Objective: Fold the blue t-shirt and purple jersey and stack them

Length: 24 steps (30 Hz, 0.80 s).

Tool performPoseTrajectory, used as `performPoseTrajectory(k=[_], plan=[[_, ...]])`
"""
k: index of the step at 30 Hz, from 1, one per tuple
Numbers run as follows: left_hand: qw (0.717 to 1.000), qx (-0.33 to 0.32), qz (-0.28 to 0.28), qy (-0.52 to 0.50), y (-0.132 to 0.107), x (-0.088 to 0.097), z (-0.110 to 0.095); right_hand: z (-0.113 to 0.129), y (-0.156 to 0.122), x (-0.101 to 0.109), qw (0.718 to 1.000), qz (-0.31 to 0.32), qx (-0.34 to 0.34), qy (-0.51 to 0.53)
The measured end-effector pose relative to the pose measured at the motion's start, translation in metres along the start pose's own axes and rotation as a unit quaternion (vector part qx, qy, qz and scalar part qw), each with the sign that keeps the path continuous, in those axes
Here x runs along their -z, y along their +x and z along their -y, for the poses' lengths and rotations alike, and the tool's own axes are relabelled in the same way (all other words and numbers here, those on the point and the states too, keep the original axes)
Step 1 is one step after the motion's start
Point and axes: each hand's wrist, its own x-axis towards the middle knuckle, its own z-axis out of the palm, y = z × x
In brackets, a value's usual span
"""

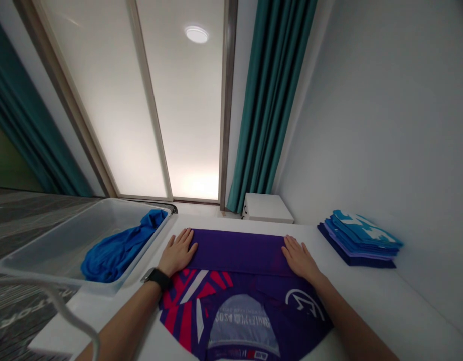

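Note:
A purple printed jersey (239,296) lies flat on the white table (370,296), its far part folded over into a plain purple band (239,251). My left hand (177,252) rests flat on the band's left end, and a black watch (157,279) circles that wrist. On the band's right end, my right hand (299,259) lies flat too. Neither hand grips the cloth; the fingers of both stay spread. Red and pink stripes and a grey panel with lettering show on the jersey's near part.
A translucent plastic tub (54,240) at the table's left edge holds a crumpled blue cloth (118,248). Several folded blue garments (359,240) stack at the right, against a wall. A white cable (54,303) crosses the lower left. A small white cabinet (268,208) stands beyond the table.

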Motion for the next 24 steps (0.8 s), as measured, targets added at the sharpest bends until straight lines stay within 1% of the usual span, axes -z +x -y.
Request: performPoseTrajectory(k=[4, 9, 12, 16, 18, 20, 24], plan=[[1.0, -0.004, -0.009, -0.012, 0.0, -0.003, 0.001, -0.021, -0.002, -0.003, 1.0, -0.004, -0.024, 0.012], [0.998, -0.002, -0.012, -0.06, 0.005, -0.008, 0.008, -0.025, -0.003, -0.009, 0.999, -0.026, -0.026, 0.021], [0.992, 0.019, -0.017, -0.127, 0.012, -0.008, 0.021, -0.027, -0.002, -0.012, 0.998, -0.037, -0.028, 0.044], [0.968, 0.046, -0.063, -0.239, 0.016, -0.005, 0.043, -0.034, 0.001, -0.018, 0.992, -0.079, -0.029, 0.094], [0.958, 0.053, -0.085, -0.269, 0.015, -0.003, 0.049, -0.038, 0.003, -0.021, 0.989, -0.087, -0.028, 0.117], [0.955, 0.052, -0.094, -0.277, 0.013, -0.002, 0.05, -0.041, 0.004, -0.024, 0.987, -0.086, -0.028, 0.131], [0.959, 0.042, -0.109, -0.26, 0.016, -0.002, 0.047, -0.043, 0.006, -0.027, 0.984, -0.102, -0.029, 0.141]])
